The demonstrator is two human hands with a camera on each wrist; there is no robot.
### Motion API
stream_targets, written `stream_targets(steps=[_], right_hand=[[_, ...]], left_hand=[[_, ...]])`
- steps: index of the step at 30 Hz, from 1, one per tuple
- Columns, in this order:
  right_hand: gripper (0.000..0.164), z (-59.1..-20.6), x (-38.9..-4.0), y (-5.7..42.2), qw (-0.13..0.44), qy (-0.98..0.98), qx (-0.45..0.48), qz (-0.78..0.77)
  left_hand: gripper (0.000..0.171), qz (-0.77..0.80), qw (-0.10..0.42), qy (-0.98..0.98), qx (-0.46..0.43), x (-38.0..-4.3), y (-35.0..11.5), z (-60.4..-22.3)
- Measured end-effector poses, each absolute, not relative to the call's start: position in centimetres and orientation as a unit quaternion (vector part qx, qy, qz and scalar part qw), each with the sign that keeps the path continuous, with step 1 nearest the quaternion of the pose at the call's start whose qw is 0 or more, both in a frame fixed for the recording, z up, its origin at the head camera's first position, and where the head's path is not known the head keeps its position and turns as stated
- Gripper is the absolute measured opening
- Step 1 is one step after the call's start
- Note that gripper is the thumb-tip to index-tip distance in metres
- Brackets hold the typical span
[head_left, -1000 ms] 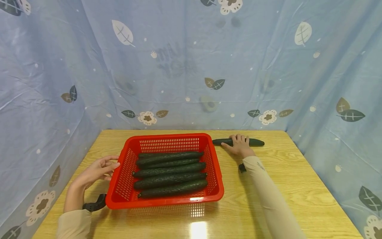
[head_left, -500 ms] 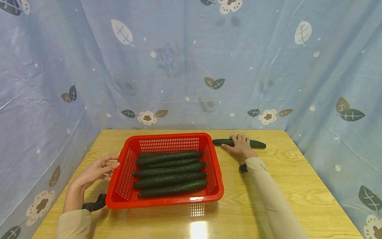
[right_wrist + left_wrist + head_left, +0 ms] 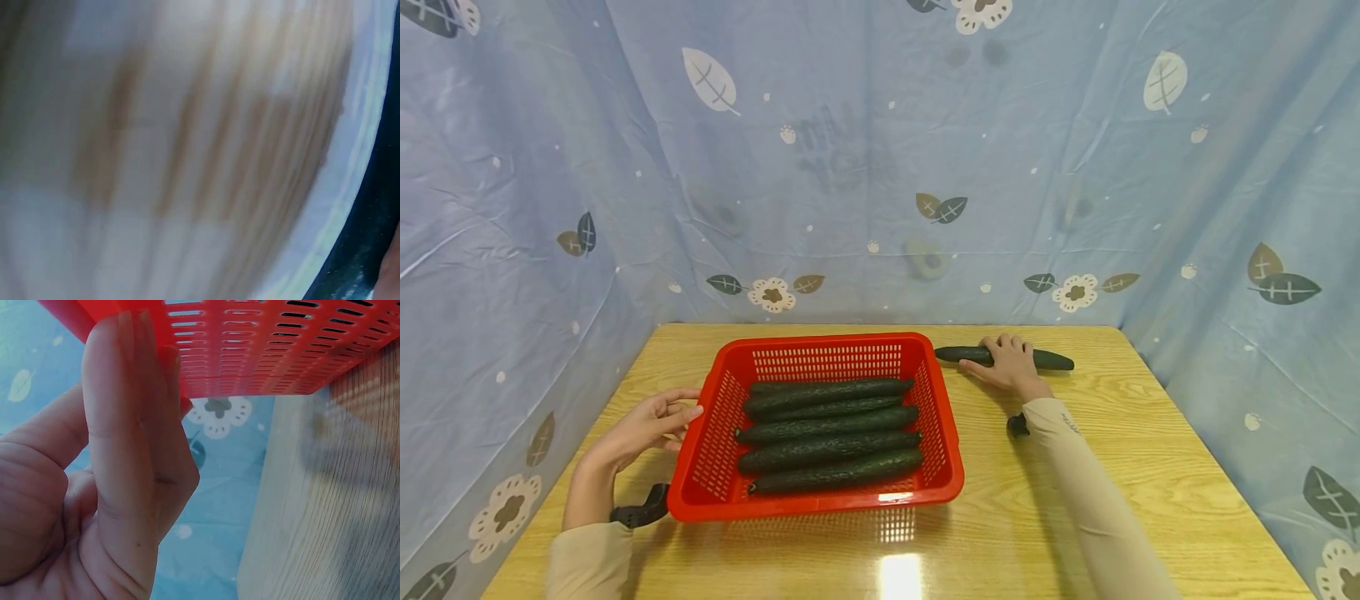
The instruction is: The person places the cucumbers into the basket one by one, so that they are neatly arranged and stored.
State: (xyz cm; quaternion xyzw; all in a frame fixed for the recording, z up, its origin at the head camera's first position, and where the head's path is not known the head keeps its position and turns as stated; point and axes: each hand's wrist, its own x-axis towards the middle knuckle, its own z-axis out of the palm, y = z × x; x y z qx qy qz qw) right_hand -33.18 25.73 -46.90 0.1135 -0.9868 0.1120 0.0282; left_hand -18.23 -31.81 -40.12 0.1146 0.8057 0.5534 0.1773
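A red plastic basket (image 3: 816,506) stands on the table with several dark green cucumbers (image 3: 831,450) lying side by side in it. At its left rim, my left hand (image 3: 643,427) holds the edge between thumb and fingers. The left wrist view shows the fingers (image 3: 122,425) up against the basket's slotted wall (image 3: 250,344). Right of the basket, near the table's back, my right hand (image 3: 1006,367) grips a single cucumber (image 3: 1052,361) from above around its middle. In the right wrist view that cucumber (image 3: 369,206) is a dark band at the right edge; the rest is blurred.
The wooden table (image 3: 1135,467) has its back edge against a blue patterned curtain (image 3: 865,167), which also hangs at both sides. Black wrist straps (image 3: 647,507) are on both arms. The cucumber's left tip lies close to the basket's right rim.
My right hand and the cucumber in it have shifted slightly to the right, with the cucumber's right end a little lower. My left hand and the basket have stayed in place.
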Motion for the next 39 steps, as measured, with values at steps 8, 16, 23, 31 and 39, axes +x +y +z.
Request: stream_targets(steps=[8,16,23,31,39], right_hand=[[0.076,-45.8,-33.3,25.6,0.051,-0.987,0.122,0.091],[0.080,-43.2,-33.4,25.4,0.067,-0.987,0.114,0.090],[0.077,-41.2,-33.0,25.2,0.091,-0.986,0.099,0.100],[0.073,-39.0,-31.8,23.7,0.091,-0.985,0.104,0.104],[0.070,-36.8,-30.7,21.9,0.102,-0.982,0.125,0.100]], left_hand=[[0.054,0.555,0.179,0.805,0.110,-18.1,-31.8,-39.9],[0.056,0.547,0.179,0.811,0.105,-18.0,-31.8,-39.8],[0.057,0.540,0.180,0.816,0.102,-18.1,-31.8,-39.7],[0.058,0.545,0.186,0.811,0.102,-18.1,-31.8,-39.6],[0.058,0.544,0.182,0.814,0.095,-18.3,-31.7,-39.7]])
